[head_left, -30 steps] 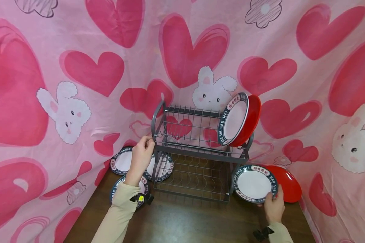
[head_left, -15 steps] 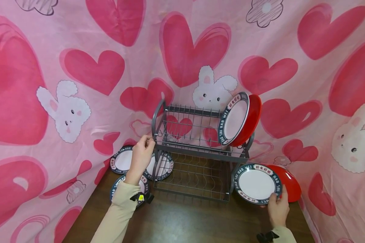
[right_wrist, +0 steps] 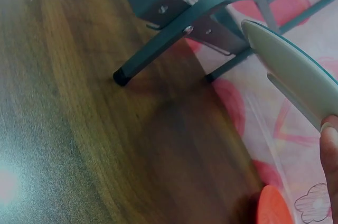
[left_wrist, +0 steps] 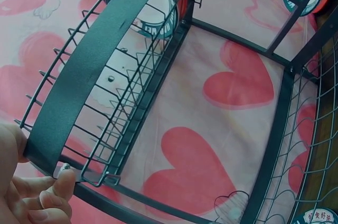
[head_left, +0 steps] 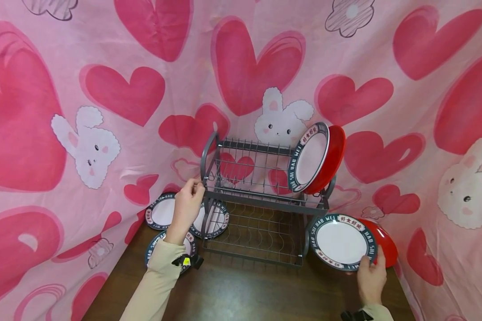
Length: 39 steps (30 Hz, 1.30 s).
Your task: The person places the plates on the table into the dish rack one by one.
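Observation:
The left hand (head_left: pixel 188 206) grips the front left corner of the dark two-tier rack (head_left: pixel 261 203); in the left wrist view, fingers (left_wrist: pixel 45 197) curl round the rack's corner. At the right, the right hand (head_left: pixel 371 277) pinches the lower right rim of a white plate with a dark patterned border (head_left: pixel 341 243). This plate overlaps a red plate (head_left: pixel 385 245) behind it. The right wrist view shows the held plate's underside (right_wrist: pixel 290 65) raised off the table, a finger on its edge. On the rack's upper right stand a patterned plate (head_left: pixel 311 158) and a red one (head_left: pixel 332 165).
Several patterned plates lie on the wooden table (head_left: pixel 241 290) left of the rack, one (head_left: pixel 160 213) at the back. The rack's lower tier (head_left: pixel 253 236) has wavy wires. A pink cloth with hearts and rabbits (head_left: pixel 241 53) hangs behind and at both sides.
The right hand has moved a little to the right with the patterned plate, which covers more of the red plate behind. The left hand has stayed on the rack.

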### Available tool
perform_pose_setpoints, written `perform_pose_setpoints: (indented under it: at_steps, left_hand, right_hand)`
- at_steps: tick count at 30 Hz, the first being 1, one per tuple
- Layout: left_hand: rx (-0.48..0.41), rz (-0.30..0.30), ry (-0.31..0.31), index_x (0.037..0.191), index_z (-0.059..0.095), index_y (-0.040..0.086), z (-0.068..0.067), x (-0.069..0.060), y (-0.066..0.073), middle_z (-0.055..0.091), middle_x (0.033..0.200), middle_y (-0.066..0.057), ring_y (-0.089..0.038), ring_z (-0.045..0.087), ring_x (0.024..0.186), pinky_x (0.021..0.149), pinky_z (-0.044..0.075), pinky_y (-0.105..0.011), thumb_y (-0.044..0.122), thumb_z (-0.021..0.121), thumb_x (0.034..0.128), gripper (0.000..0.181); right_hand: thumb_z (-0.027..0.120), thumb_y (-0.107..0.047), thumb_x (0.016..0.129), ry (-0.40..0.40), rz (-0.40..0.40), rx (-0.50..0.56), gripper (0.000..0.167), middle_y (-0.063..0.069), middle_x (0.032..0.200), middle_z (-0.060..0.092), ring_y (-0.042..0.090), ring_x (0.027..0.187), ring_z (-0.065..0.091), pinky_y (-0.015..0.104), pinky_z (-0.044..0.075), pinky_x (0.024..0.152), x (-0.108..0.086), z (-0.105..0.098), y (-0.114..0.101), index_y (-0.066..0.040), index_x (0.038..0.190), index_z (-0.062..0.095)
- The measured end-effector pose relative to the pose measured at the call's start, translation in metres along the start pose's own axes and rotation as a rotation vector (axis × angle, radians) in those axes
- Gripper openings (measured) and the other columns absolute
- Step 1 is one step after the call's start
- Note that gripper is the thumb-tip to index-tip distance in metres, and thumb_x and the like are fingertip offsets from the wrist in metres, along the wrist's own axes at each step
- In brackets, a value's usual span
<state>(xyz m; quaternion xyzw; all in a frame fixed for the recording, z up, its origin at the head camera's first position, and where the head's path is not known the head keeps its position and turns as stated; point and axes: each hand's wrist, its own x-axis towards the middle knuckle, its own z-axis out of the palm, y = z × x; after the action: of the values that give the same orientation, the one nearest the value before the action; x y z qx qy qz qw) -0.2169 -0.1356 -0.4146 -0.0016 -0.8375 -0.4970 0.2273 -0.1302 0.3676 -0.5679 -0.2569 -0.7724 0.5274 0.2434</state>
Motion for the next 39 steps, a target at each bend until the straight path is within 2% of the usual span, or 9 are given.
perform_pose_setpoints:
  at_steps: [4, 8, 10, 12, 15, 21, 26, 32, 39]
  left_hand:
    - [0.006, -0.004, 0.005, 0.110, 0.070, 0.005, 0.001, 0.000, -0.001, 0.060, 0.079, -0.008, -0.023, 0.052, 0.067, 0.061, 0.042, -0.034, 0.021, 0.051, 0.1019, 0.025]
    - [0.003, -0.010, 0.008, 0.109, 0.070, 0.005, 0.001, 0.000, -0.002, 0.061, 0.080, -0.008, -0.023, 0.052, 0.067, 0.061, 0.043, -0.034, 0.021, 0.052, 0.1023, 0.025]
    - [0.000, -0.011, 0.004, 0.109, 0.070, 0.005, 0.001, 0.000, -0.002, 0.061, 0.080, -0.008, -0.023, 0.052, 0.067, 0.061, 0.043, -0.035, 0.022, 0.053, 0.1031, 0.025]
    - [-0.003, -0.012, 0.002, 0.110, 0.070, 0.004, 0.001, 0.000, -0.001, 0.061, 0.080, -0.009, -0.024, 0.052, 0.068, 0.062, 0.043, -0.036, 0.022, 0.054, 0.1033, 0.024]
    - [-0.005, -0.012, -0.002, 0.111, 0.070, 0.004, 0.001, 0.001, -0.001, 0.062, 0.081, -0.010, -0.024, 0.053, 0.068, 0.063, 0.044, -0.036, 0.022, 0.054, 0.1036, 0.025]
    - [-0.014, -0.024, -0.007, 0.113, 0.070, 0.004, -0.001, 0.000, 0.001, 0.065, 0.083, -0.010, -0.022, 0.055, 0.068, 0.063, 0.044, -0.034, 0.022, 0.055, 0.1032, 0.026]
    - [-0.036, -0.047, -0.035, 0.116, 0.069, 0.004, -0.002, -0.001, 0.002, 0.069, 0.085, -0.011, -0.021, 0.059, 0.070, 0.062, 0.045, -0.032, 0.025, 0.055, 0.1044, 0.028]
    - [-0.041, -0.054, -0.052, 0.117, 0.069, 0.004, -0.004, 0.000, 0.002, 0.071, 0.088, -0.011, -0.022, 0.063, 0.073, 0.063, 0.047, -0.032, 0.030, 0.056, 0.1051, 0.032]
    - [-0.038, -0.047, -0.064, 0.117, 0.069, 0.003, -0.004, 0.000, 0.001, 0.071, 0.087, -0.012, -0.024, 0.062, 0.073, 0.065, 0.048, -0.034, 0.031, 0.057, 0.1049, 0.032]
  right_hand:
    - [0.041, -0.014, 0.106, 0.007, 0.023, 0.058, 0.063, 0.043, 0.137, 0.051, -0.013, 0.054, 0.054, 0.008, 0.046, 0.057, -0.003, -0.003, -0.004, -0.006, 0.165, 0.020]
    - [0.041, -0.016, 0.106, 0.015, 0.035, 0.081, 0.064, 0.038, 0.147, 0.047, -0.019, 0.063, 0.051, 0.002, 0.042, 0.063, -0.003, -0.006, -0.008, -0.007, 0.166, 0.019]
    - [0.042, -0.016, 0.106, 0.028, 0.049, 0.103, 0.064, 0.022, 0.133, 0.063, -0.016, 0.059, 0.053, 0.005, 0.044, 0.060, -0.004, -0.008, -0.011, -0.009, 0.166, 0.021]
    - [0.043, -0.016, 0.106, 0.031, 0.057, 0.145, 0.065, 0.001, 0.110, 0.070, -0.008, 0.051, 0.056, 0.011, 0.047, 0.053, -0.006, -0.009, -0.014, -0.009, 0.166, 0.021]
    - [0.044, -0.018, 0.106, 0.035, 0.086, 0.202, 0.065, -0.028, 0.086, 0.056, 0.003, 0.044, 0.059, 0.018, 0.049, 0.047, -0.008, -0.012, -0.018, -0.013, 0.167, 0.020]
    - [0.045, -0.018, 0.106, 0.038, 0.114, 0.274, 0.065, -0.024, 0.094, 0.057, 0.001, 0.048, 0.061, 0.020, 0.049, 0.045, -0.011, -0.016, -0.022, -0.014, 0.167, 0.021]
    - [0.045, -0.015, 0.106, 0.042, 0.109, 0.331, 0.065, -0.023, 0.084, 0.062, 0.004, 0.046, 0.061, 0.021, 0.048, 0.042, -0.013, -0.020, -0.028, -0.013, 0.167, 0.021]
    - [0.046, -0.014, 0.106, 0.061, 0.099, 0.338, 0.062, -0.022, 0.094, 0.061, 0.002, 0.050, 0.062, 0.022, 0.049, 0.044, -0.018, -0.024, -0.037, -0.018, 0.165, 0.029]
    - [0.046, -0.014, 0.107, 0.080, 0.101, 0.363, 0.059, -0.020, 0.093, 0.063, 0.001, 0.053, 0.064, 0.023, 0.050, 0.042, -0.020, -0.028, -0.043, -0.018, 0.164, 0.032]
